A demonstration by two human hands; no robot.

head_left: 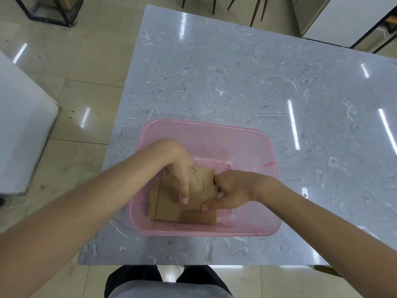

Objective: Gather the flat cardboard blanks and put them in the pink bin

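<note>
The left hand (178,168) lays its fingers (182,190) pressed together flat on the cardboard blanks (169,205), likely to hold the stack down. The right hand (227,190) pinches the stack's right edge between thumb and curled fingers, apparently squaring it. The blanks lie inside the pink bin (247,229), which sits near the front of the marble table (236,72)

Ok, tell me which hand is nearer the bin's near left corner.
Left. The left hand rests on the cardboard blanks, towards that corner of the pink bin; the right hand grips the stack's right edge, farther away.
</note>
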